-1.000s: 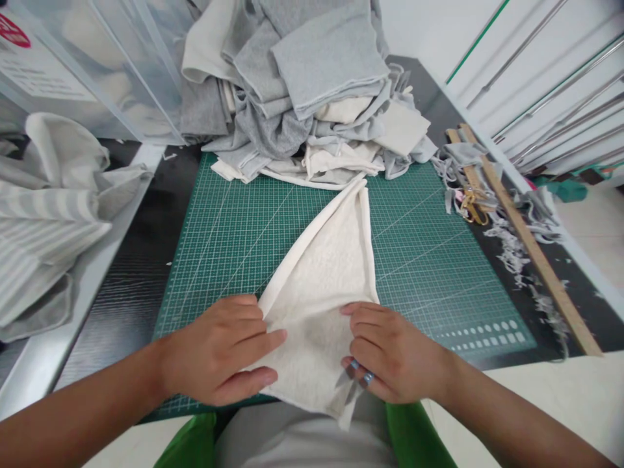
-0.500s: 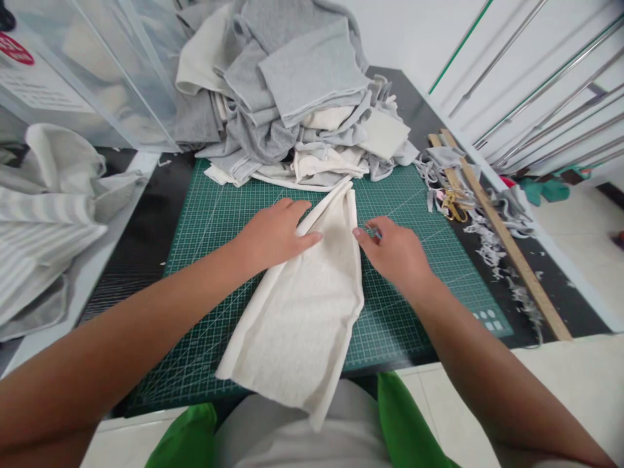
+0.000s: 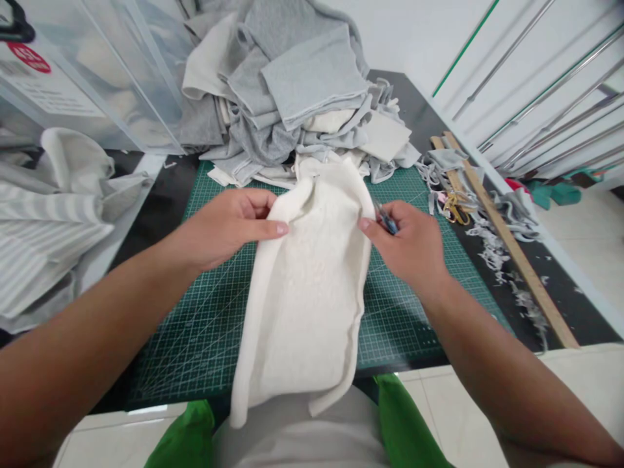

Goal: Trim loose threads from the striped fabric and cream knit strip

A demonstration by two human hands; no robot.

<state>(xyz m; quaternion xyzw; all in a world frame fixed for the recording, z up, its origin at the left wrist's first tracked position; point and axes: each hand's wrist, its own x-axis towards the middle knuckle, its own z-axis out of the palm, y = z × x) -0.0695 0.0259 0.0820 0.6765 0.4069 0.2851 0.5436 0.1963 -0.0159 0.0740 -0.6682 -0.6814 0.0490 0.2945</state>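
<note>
A long piece of cream fabric point(image 3: 312, 286) with rolled-in side edges hangs between my hands, its lower end reaching past the mat's front edge. My left hand point(image 3: 229, 224) pinches its left edge near the top, thumb on the upper face. On the opposite edge, my right hand point(image 3: 409, 240) is closed, thumb pressing the cloth. A small, slim, bluish metallic tool point(image 3: 389, 221) is tucked in the right fingers; its kind is mostly hidden. Beneath lies a green gridded cutting mat point(image 3: 205, 351).
Behind the mat rises a heap of grey and cream cloth point(image 3: 312, 78). Striped fabric point(image 3: 49, 227) lies at left, below a clear plastic bin point(image 3: 97, 71). On the right are a wooden ruler point(image 3: 517, 253), gold-handled scissors point(image 3: 455, 211) and thread scraps point(image 3: 487, 250).
Both hands have taken hold of the fabric's edges and lifted it off the mat, spreading its upper part wider. The left hand has shifted slightly left; the tool in the right hand now shows.
</note>
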